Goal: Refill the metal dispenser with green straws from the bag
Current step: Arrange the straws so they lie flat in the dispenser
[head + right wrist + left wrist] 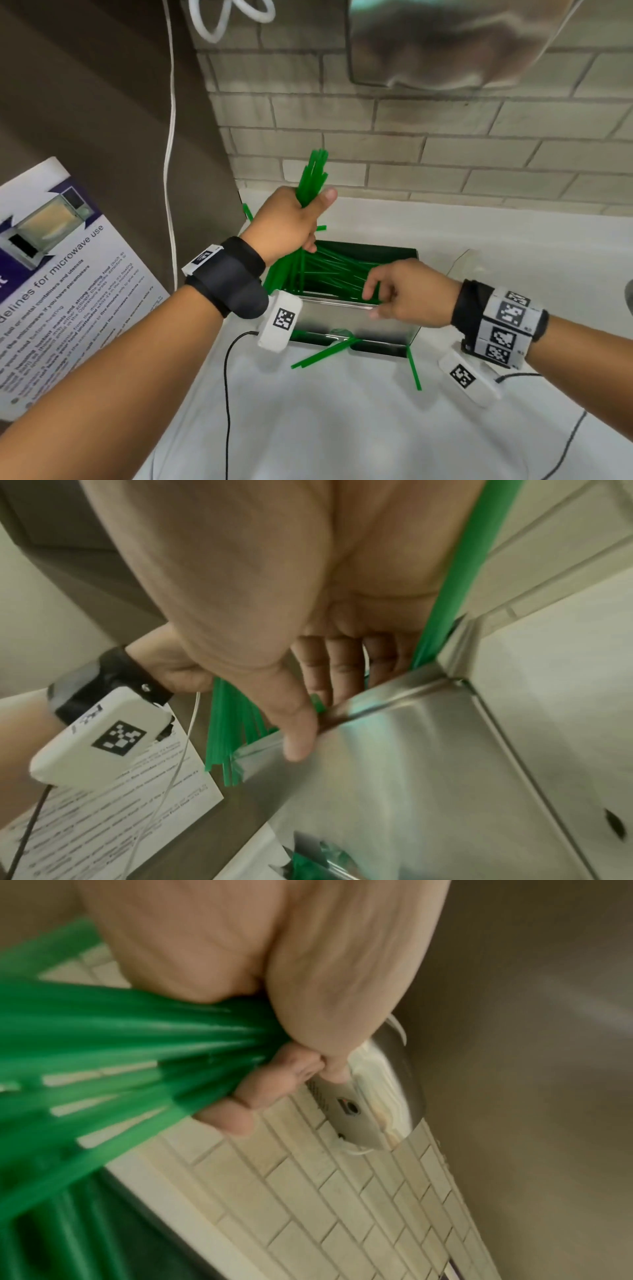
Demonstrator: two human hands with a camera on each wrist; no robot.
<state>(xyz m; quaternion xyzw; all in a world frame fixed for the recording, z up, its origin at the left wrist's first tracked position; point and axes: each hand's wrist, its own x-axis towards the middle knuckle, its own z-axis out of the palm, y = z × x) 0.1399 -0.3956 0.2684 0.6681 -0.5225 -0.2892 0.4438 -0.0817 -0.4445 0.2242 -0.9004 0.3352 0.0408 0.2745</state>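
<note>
Green thin straws (313,174) bunched in left hand (287,222) (steel dispenser (342,318) below).

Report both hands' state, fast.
Left hand: grips a bundle of green straws above the metal dispenser.
Right hand: thumb outside the dispenser's front wall, fingers inside among loose straws; a grip cannot be told.

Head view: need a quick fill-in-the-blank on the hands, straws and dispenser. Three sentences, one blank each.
1. The left hand grips a bundle of ____ straws above the metal dispenser.
2. The right hand holds the dispenser's front wall, fingers inside and ____ outside.
3. A few loose straws lie on the countertop in ____ of the dispenser.

Missing words: green; thumb; front
</note>
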